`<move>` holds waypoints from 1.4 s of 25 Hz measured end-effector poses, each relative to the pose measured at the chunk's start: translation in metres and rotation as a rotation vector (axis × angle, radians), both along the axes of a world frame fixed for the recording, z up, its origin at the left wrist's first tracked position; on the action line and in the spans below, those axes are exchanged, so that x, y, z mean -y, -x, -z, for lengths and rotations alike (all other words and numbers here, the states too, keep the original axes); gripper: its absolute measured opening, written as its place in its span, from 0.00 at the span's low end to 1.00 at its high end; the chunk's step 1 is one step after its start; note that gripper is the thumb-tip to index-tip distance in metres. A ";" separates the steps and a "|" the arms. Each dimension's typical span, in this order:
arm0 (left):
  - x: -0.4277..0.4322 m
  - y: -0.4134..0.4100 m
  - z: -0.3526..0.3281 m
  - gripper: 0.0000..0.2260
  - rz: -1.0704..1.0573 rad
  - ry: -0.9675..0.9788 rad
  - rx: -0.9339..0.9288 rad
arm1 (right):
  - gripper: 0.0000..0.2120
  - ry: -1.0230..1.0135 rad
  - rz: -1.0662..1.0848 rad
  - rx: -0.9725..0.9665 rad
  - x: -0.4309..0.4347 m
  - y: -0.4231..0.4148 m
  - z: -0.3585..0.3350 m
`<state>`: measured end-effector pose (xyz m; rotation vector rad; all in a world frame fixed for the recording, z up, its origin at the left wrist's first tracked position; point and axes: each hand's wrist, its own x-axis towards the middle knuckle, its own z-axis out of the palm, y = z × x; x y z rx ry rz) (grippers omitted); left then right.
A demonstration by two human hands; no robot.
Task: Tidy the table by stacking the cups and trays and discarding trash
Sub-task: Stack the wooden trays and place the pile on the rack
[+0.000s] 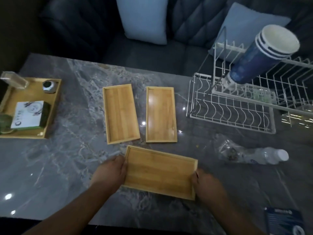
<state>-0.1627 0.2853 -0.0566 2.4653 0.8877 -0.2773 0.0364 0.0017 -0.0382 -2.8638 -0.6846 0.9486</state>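
Observation:
Three shallow wooden trays lie on the grey marble table [71,150]. The nearest tray [160,172] lies crosswise in front of me; my left hand [111,172] grips its left end and my right hand [205,183] grips its right end. Two more trays lie side by side beyond it, the left tray [120,113] and the right tray [160,114], both empty. A stack of blue paper cups [259,55] leans in the white wire rack [228,109] at the right. A crushed clear plastic bottle [250,154] with a white cap lies right of the near tray.
A larger wooden box tray [50,116] at the far left holds a white-and-green box [29,114], a small dark jar [48,86] and a clear block [14,79]. A blue printed packet [284,221] lies at the near right. A dark sofa with pale cushions [144,19] stands behind the table.

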 end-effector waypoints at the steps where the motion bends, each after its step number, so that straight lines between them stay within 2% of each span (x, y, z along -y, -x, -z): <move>1: 0.002 -0.003 0.001 0.13 0.007 0.003 0.000 | 0.14 -0.009 0.009 0.005 0.002 -0.001 0.002; 6: 0.003 -0.010 0.005 0.12 -0.030 -0.003 -0.014 | 0.15 0.012 0.032 0.006 -0.002 -0.003 0.008; 9: 0.001 -0.014 0.010 0.13 -0.048 -0.018 -0.085 | 0.15 0.021 0.085 -0.009 -0.004 -0.002 0.010; 11: -0.001 -0.018 0.011 0.13 -0.181 0.019 -0.092 | 0.14 -0.032 0.217 -0.025 -0.004 0.000 0.008; 13: 0.001 -0.024 0.013 0.17 -0.356 0.128 -0.060 | 0.15 -0.105 0.395 -0.092 -0.010 0.003 0.005; 16: 0.010 -0.033 0.020 0.15 -0.398 0.197 -0.111 | 0.16 -0.150 0.550 -0.225 -0.029 0.006 0.004; 19: 0.012 -0.031 0.024 0.17 -0.459 0.164 -0.166 | 0.18 -0.126 0.564 -0.216 -0.046 0.007 0.004; 24: -0.001 -0.021 0.024 0.19 -0.493 0.172 -0.141 | 0.14 -0.148 0.578 -0.171 -0.057 0.002 0.009; 27: -0.002 -0.021 0.024 0.20 -0.504 0.159 -0.151 | 0.16 -0.105 0.501 -0.195 -0.063 0.004 0.009; 32: -0.010 -0.016 0.019 0.18 -0.515 0.164 -0.146 | 0.16 -0.168 0.497 -0.185 -0.069 0.002 0.007; 35: -0.028 -0.018 0.011 0.19 -0.589 0.189 -0.151 | 0.18 -0.202 0.495 -0.033 -0.068 -0.006 -0.008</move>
